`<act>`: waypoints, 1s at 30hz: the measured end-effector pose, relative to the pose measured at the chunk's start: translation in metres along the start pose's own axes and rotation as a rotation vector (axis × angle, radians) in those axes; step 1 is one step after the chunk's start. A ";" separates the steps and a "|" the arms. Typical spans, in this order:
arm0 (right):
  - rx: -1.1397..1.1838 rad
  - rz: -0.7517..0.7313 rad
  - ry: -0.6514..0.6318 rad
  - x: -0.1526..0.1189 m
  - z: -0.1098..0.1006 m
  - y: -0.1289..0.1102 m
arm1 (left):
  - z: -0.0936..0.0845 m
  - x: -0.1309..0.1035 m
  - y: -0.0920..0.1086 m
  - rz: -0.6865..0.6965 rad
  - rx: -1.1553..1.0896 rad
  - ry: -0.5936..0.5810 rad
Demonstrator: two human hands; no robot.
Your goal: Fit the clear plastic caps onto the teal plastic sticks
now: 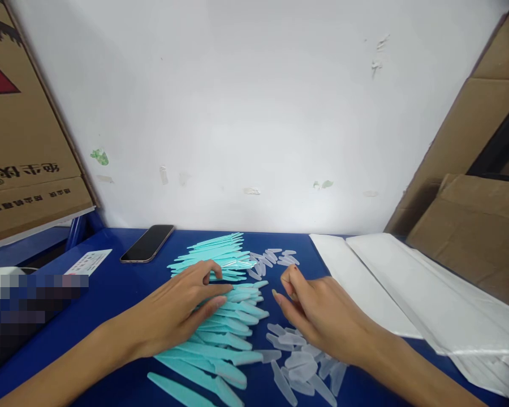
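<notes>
Turquoise eyebrow razors [229, 339] with flat, tapering handles lie in a long overlapping row. My left hand [182, 311] rests over the row's middle, index finger and thumb apart and touching the razors; no razor is lifted. Just right of the row, my right hand [318, 305] hovers with its fingers curled and its thumb held apart. Nothing shows between thumb and index finger; its palm is hidden. Under and in front of it lies a heap of translucent plastic caps [301, 367]. Farther back are a second group of turquoise razors [212, 251] and some loose caps [267, 260].
A phone [148, 243] lies at the blue table's [131, 282] back left, near a printed card [89, 261]. White padded envelopes [407, 282] are stacked on the right. Cardboard boxes [34, 130] flank both sides. A white wall [254, 113] stands behind.
</notes>
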State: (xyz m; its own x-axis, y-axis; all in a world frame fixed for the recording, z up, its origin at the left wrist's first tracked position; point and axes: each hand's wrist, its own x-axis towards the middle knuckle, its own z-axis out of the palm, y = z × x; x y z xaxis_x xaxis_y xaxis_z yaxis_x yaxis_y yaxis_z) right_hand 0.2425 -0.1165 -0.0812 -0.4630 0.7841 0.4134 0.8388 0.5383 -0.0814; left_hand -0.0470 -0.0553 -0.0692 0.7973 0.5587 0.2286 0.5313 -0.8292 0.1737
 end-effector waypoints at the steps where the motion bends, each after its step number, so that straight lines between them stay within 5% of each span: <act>1: -0.001 -0.003 0.001 0.000 0.000 0.000 | -0.001 -0.001 0.002 -0.001 -0.005 -0.015; 6: -0.006 -0.007 -0.016 0.001 0.002 0.000 | 0.001 -0.001 0.002 -0.014 -0.017 -0.064; 14: -0.035 0.005 -0.026 -0.001 0.002 0.001 | 0.007 0.002 -0.008 0.004 0.012 0.075; 30: -0.032 0.014 -0.075 -0.002 0.004 0.002 | 0.026 0.005 -0.034 0.040 0.123 0.097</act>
State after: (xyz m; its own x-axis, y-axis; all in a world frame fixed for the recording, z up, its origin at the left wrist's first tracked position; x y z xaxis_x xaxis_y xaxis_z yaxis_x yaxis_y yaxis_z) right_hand 0.2441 -0.1161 -0.0859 -0.4704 0.8131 0.3428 0.8536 0.5178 -0.0569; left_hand -0.0533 -0.0248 -0.0987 0.7902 0.5195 0.3251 0.5358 -0.8432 0.0450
